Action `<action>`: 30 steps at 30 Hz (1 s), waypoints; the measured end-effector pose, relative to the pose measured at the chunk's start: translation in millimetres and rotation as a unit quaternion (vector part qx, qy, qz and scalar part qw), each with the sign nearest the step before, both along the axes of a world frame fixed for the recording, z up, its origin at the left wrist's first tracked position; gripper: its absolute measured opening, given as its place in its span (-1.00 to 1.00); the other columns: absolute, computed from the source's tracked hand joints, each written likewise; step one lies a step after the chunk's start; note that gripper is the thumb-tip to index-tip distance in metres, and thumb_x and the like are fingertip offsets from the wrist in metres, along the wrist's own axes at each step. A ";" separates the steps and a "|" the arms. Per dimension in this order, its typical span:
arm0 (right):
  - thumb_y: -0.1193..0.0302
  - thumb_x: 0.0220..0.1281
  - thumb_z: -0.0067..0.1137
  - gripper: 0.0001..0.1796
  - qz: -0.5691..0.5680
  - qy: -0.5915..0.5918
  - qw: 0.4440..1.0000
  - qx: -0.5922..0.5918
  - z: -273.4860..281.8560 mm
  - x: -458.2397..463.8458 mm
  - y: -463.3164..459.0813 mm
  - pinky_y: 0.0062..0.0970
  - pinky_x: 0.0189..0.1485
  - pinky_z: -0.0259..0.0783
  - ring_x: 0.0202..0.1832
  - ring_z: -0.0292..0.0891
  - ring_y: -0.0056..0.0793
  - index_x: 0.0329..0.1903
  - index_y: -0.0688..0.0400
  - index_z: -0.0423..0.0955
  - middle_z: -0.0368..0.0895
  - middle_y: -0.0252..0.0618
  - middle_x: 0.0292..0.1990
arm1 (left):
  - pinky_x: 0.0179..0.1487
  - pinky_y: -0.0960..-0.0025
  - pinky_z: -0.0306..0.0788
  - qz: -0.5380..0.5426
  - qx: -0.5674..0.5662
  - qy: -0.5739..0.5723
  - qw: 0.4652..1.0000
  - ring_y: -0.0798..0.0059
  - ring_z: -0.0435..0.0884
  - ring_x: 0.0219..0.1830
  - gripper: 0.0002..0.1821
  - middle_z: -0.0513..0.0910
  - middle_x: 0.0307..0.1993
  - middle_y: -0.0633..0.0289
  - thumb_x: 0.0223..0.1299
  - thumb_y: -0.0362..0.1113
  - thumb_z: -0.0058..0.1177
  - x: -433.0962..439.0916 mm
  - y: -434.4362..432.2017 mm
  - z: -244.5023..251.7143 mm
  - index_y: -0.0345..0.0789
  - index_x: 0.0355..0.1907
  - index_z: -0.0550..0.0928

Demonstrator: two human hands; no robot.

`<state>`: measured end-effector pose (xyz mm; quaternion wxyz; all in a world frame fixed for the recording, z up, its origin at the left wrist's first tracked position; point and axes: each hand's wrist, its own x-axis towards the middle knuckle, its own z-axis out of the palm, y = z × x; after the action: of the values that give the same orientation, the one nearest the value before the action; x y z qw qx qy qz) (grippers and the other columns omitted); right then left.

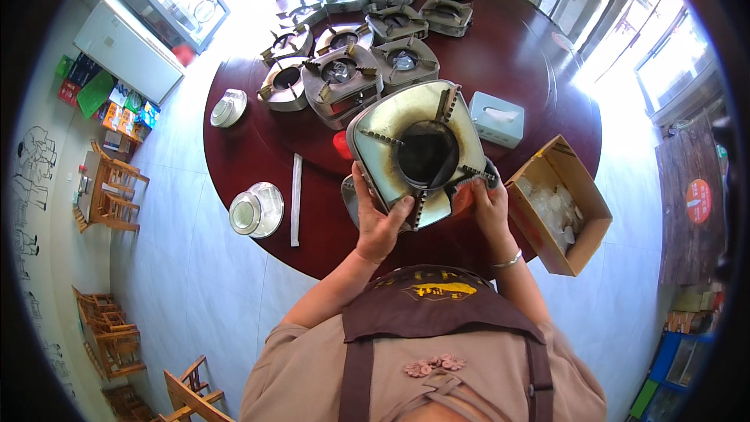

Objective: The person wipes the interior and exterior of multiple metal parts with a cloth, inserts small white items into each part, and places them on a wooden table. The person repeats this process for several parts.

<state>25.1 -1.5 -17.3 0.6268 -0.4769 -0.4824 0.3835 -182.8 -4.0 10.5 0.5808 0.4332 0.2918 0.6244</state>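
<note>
A square metal portable stove [381,173], tilted up over the near part of the table, is in my hands. Brown scorch marks ring its dark round opening, and toothed pot supports stand around it. My left hand [381,223] grips the near left corner, thumb on top. At the near right corner, my right hand [491,202] pinches a dark, ragged-edged piece [460,183] against the stove; whether it is cloth cannot be told. Something reddish shows just below it. Part of another metal item [350,196] peeks out behind my left hand.
Several similar stoves [343,82] crowd the round dark-red table [498,58]. A tissue box [498,120] and an open cardboard box [577,255] with clear plastic inside are at right. Stacked tableware [256,211] and a wrapped strip [296,199] lie left. Wooden chairs [111,328] stand beyond.
</note>
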 end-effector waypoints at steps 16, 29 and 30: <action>0.27 0.12 0.23 -0.65 -0.122 -0.443 0.847 -0.268 30.6 139.2 -50.5 -0.32 -0.13 0.49 -0.23 0.62 -0.21 -0.03 0.09 0.58 0.68 -0.13 -0.28 | 0.21 0.30 0.38 -0.091 -0.234 0.022 0.968 0.32 0.52 0.13 -0.24 0.47 0.15 0.07 0.05 -0.32 0.15 -146.1 -28.2 -13.1 -0.42 0.33 0.23; 0.41 0.23 -0.03 -0.61 -0.059 -0.646 0.595 -0.474 -101.5 198.7 52.0 -0.22 0.31 0.20 0.26 0.34 -0.19 0.12 0.04 0.49 0.51 -0.15 0.16 | 0.34 0.35 0.22 -0.156 -0.208 0.009 0.965 0.40 0.36 0.29 -0.14 0.36 0.27 0.13 0.05 -0.38 0.16 -88.4 -13.3 -8.8 -0.37 0.43 0.13; 0.41 0.22 -0.03 -0.66 -0.060 -0.673 0.575 -0.461 -98.2 199.7 52.1 -0.24 0.26 0.23 0.22 0.39 -0.22 0.03 0.05 0.56 0.55 -0.15 0.12 | 0.34 0.35 0.22 -0.152 -0.207 0.015 0.966 0.40 0.37 0.28 -0.14 0.37 0.27 0.12 0.05 -0.38 0.16 -87.8 -13.3 -8.9 -0.37 0.44 0.12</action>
<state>224.8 50.6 -115.5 -0.1606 -0.8503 -0.4941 0.0839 -270.7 -17.3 1.6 0.7413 0.3519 0.3547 0.4482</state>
